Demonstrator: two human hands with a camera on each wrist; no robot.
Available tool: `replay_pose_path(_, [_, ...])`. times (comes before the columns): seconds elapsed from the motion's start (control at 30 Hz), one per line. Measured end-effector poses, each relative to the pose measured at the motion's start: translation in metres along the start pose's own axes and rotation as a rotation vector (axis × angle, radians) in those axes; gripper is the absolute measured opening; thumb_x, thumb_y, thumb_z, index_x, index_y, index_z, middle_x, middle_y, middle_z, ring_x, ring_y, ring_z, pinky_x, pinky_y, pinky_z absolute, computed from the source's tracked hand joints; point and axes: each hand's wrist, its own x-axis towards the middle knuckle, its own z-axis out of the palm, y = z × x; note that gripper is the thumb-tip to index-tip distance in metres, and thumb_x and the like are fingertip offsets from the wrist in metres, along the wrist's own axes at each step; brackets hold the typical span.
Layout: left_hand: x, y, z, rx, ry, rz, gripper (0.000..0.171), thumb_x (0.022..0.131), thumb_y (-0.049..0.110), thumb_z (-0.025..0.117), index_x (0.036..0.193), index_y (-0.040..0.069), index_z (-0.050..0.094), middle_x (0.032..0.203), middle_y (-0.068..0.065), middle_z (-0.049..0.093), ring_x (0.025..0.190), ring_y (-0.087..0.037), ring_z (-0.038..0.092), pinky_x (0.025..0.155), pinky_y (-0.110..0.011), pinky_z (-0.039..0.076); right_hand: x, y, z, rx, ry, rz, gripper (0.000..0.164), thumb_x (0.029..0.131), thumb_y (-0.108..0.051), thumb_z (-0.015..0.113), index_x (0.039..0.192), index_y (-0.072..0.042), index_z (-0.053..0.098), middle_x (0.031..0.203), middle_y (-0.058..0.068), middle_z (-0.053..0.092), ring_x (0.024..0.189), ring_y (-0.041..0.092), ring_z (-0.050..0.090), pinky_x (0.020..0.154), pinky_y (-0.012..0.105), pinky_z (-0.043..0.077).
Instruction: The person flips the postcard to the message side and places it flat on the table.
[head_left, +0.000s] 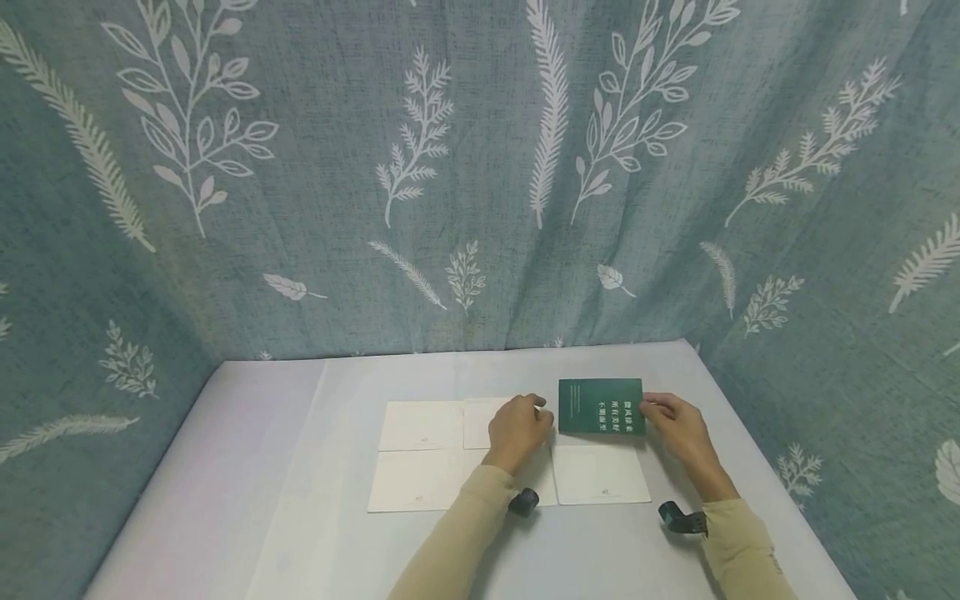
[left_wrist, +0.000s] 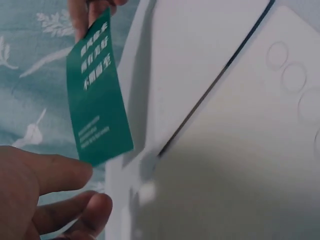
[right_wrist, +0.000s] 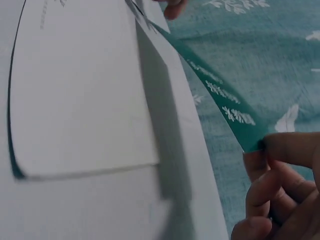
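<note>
A green card (head_left: 600,407) with white printed characters is raised above the table, tilted in both wrist views. My right hand (head_left: 681,429) pinches its right edge between thumb and fingers, seen closely in the right wrist view. Near the opposite end is my left hand (head_left: 517,433). In the left wrist view the left hand's fingers (left_wrist: 65,172) are apart, one fingertip at the card's lower corner; whether it touches cannot be made out. Beneath the hands lie several cream-white cards (head_left: 600,475) in two rows, partly hidden by the left hand and forearm.
The cards lie on a white table (head_left: 300,467). Its back edge meets a blue-green curtain (head_left: 480,167) with white leaf patterns, which also rises along both sides. A dark wrist camera (head_left: 678,518) is strapped to the right wrist, another (head_left: 523,502) to the left.
</note>
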Motion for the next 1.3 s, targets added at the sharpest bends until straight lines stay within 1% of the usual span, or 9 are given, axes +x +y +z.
replay_pose_path(0.1, [0.0,-0.001,-0.006,-0.042,0.015,0.003,0.029,0.094,0.025,0.066,0.116,0.009,0.074,0.082,0.004,0.07,0.063,-0.007,0.056,0.056,-0.027,0.048,0.001,0.003,-0.004,0.001,0.008,-0.026,0.05,0.103,-0.04,0.057,0.134,-0.001,0.059,0.126,0.02,0.067,0.122,0.033,0.059,0.096,0.039,0.049])
replay_pose_path(0.17, [0.001,-0.002,-0.009,-0.07,0.014,-0.001,0.03,0.094,0.027,0.065,0.118,0.01,0.073,0.079,0.007,0.068,0.062,-0.006,0.054,0.056,-0.026,0.046,0.002,0.005,-0.006,0.005,0.006,-0.048,0.049,0.103,-0.041,0.057,0.133,-0.002,0.059,0.125,0.018,0.068,0.119,0.03,0.059,0.093,0.036,0.048])
replay_pose_path(0.4, [0.002,-0.002,-0.014,-0.127,-0.006,-0.015,0.035,0.096,0.034,0.062,0.122,0.012,0.072,0.082,0.007,0.07,0.062,-0.007,0.056,0.055,-0.026,0.045,0.002,0.003,-0.005,0.063,-0.018,-0.106,0.05,0.102,-0.041,0.059,0.132,-0.001,0.059,0.122,0.021,0.068,0.121,0.034,0.058,0.099,0.049,0.044])
replay_pose_path(0.47, [0.001,-0.002,-0.015,-0.131,-0.016,-0.014,0.036,0.097,0.035,0.061,0.122,0.012,0.073,0.087,0.004,0.072,0.064,-0.008,0.057,0.056,-0.027,0.046,0.002,0.003,-0.003,0.054,-0.02,-0.119,0.048,0.102,-0.041,0.059,0.131,-0.002,0.06,0.119,0.019,0.069,0.118,0.03,0.059,0.098,0.045,0.046])
replay_pose_path(0.63, [0.001,-0.001,-0.013,-0.145,-0.041,-0.027,0.035,0.098,0.036,0.058,0.117,0.013,0.075,0.094,0.001,0.075,0.071,-0.01,0.062,0.061,-0.029,0.049,0.0,0.002,0.002,0.055,-0.025,-0.172,0.042,0.102,-0.036,0.061,0.127,-0.001,0.062,0.111,0.016,0.072,0.104,0.015,0.061,0.086,0.027,0.048])
replay_pose_path(0.77, [0.0,-0.001,-0.012,-0.131,-0.034,-0.033,0.031,0.099,0.035,0.058,0.109,0.012,0.078,0.089,0.003,0.074,0.07,-0.01,0.061,0.061,-0.029,0.048,-0.002,0.004,0.005,0.059,-0.029,-0.176,0.043,0.102,-0.036,0.061,0.127,-0.002,0.062,0.111,0.015,0.072,0.102,0.01,0.061,0.083,0.023,0.048])
replay_pose_path(0.97, [-0.002,-0.001,-0.015,-0.127,-0.005,-0.023,0.028,0.098,0.034,0.059,0.102,0.013,0.078,0.077,0.006,0.069,0.063,-0.009,0.055,0.055,-0.027,0.043,-0.004,0.007,0.009,0.046,-0.026,-0.163,0.042,0.102,-0.037,0.061,0.126,-0.003,0.062,0.111,0.013,0.072,0.098,0.009,0.061,0.081,0.023,0.049])
replay_pose_path(1.13, [-0.004,0.002,-0.02,-0.115,0.022,0.002,0.026,0.098,0.033,0.059,0.101,0.016,0.078,0.085,0.005,0.072,0.069,-0.009,0.06,0.059,-0.029,0.047,-0.005,0.003,0.01,0.019,0.016,-0.201,0.04,0.102,-0.036,0.061,0.122,-0.002,0.064,0.112,0.015,0.069,0.094,0.01,0.06,0.078,0.024,0.048])
replay_pose_path(1.3, [-0.005,0.004,-0.027,-0.152,0.021,-0.001,0.025,0.097,0.033,0.06,0.103,0.018,0.078,0.09,0.005,0.073,0.072,-0.01,0.061,0.063,-0.031,0.049,-0.007,-0.001,0.012,-0.022,0.068,-0.218,0.037,0.102,-0.037,0.061,0.119,-0.005,0.066,0.108,0.011,0.066,0.091,0.016,0.056,0.076,0.027,0.045])
